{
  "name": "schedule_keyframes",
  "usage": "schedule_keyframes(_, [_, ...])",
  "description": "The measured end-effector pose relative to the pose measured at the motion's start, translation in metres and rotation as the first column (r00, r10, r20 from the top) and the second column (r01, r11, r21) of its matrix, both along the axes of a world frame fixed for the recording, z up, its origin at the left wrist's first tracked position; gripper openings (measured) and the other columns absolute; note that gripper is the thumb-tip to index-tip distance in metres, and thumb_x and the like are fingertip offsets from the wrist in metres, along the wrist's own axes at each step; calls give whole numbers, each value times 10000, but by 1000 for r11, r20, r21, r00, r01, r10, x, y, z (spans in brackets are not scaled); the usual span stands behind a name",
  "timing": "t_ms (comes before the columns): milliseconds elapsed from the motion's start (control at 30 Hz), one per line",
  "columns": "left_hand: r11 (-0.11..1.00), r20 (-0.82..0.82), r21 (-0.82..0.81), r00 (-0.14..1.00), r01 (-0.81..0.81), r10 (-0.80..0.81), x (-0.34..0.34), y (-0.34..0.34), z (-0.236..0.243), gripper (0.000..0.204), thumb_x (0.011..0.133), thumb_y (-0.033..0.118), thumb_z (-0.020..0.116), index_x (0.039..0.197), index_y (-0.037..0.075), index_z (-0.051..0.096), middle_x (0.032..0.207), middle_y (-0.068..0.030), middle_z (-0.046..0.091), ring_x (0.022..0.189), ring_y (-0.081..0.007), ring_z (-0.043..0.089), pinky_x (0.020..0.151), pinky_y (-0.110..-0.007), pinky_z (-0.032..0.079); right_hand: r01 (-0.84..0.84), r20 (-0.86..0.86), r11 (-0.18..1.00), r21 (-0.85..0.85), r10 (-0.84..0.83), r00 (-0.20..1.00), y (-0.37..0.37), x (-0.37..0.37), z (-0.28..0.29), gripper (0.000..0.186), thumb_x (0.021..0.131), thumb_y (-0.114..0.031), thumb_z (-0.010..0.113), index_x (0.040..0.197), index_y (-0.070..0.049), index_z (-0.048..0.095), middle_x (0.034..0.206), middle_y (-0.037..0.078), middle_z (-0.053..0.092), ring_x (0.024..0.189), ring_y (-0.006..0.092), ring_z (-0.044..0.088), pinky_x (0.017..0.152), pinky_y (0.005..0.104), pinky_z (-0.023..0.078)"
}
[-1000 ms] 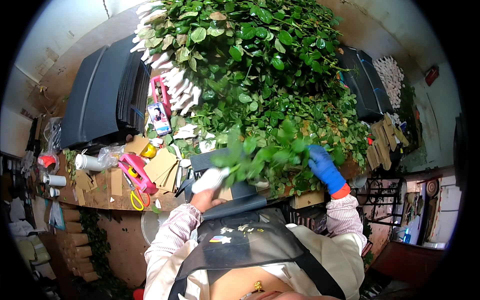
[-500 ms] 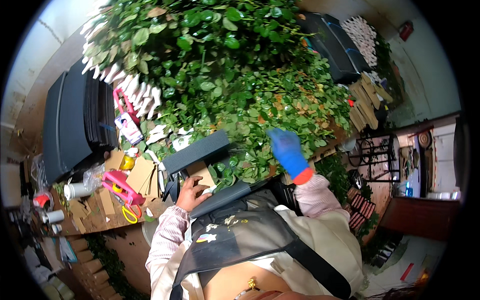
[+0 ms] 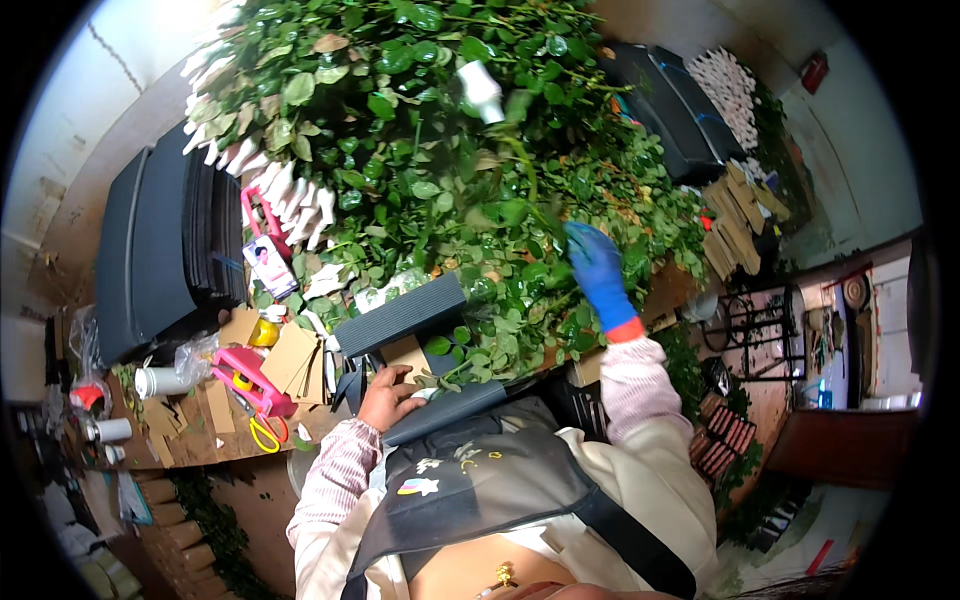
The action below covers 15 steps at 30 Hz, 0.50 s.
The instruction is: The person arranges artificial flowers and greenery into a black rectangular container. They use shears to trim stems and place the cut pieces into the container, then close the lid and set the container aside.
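In my right hand [image 3: 597, 268], gloved in blue with an orange cuff, is a rose stem [image 3: 527, 165] with leaves. Its head, wrapped in a white sleeve [image 3: 482, 92], points away from me over the leafy pile and looks slightly blurred. My bare left hand [image 3: 392, 398] lies at the near edge of the table, fingers apart, against a dark corrugated sheet [image 3: 450, 412]. Just beyond it stands the raised flap [image 3: 402, 314] of the dark corrugated board, with a brown cardboard piece [image 3: 405, 354] between.
Leafy rose stems [image 3: 420, 190] heap over the table, white-wrapped heads at left. Dark folded boards [image 3: 150, 250] stack at left; another dark stack [image 3: 670, 110] lies far right. A pink tape dispenser [image 3: 250, 378], yellow-handled scissors [image 3: 265, 436], a phone [image 3: 268, 266] and cardboard pieces [image 3: 295, 360] sit left.
My right hand has moved slightly right and away from me, and a rose stem with a white-wrapped head now rises from it. My left hand stays by the corrugated sheet.
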<state>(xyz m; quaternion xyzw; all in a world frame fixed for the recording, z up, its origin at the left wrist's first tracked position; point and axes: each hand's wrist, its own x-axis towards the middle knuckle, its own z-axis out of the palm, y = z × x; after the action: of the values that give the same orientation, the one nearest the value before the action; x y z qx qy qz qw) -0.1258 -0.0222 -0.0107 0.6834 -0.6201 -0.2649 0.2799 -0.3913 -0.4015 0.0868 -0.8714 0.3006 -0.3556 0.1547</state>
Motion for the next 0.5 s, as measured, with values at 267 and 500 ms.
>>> schedule_keyframes(267, [984, -113, 101, 980, -149, 161, -3, 1, 10, 656, 734, 337, 877, 1278, 56, 643, 1329, -187, 604, 1223, -391, 569, 1041, -460, 464, -493, -537, 868, 62, 445, 717, 54, -11, -31, 274, 857, -145, 654, 1115, -212, 714, 1260, 30, 679, 1004, 287, 671, 857, 414, 531])
schedule_keyframes(500, [936, -1, -47, 937, -348, 349, -9, 16, -14, 1256, 573, 358, 980, 1499, -10, 216, 1459, -283, 343, 1380, -510, 315, 1161, -543, 303, -494, -681, 863, -104, 300, 668, 64, 19, -53, 311, 843, -145, 658, 1147, -198, 689, 1272, 77, 667, 1051, 318, 670, 879, 443, 517])
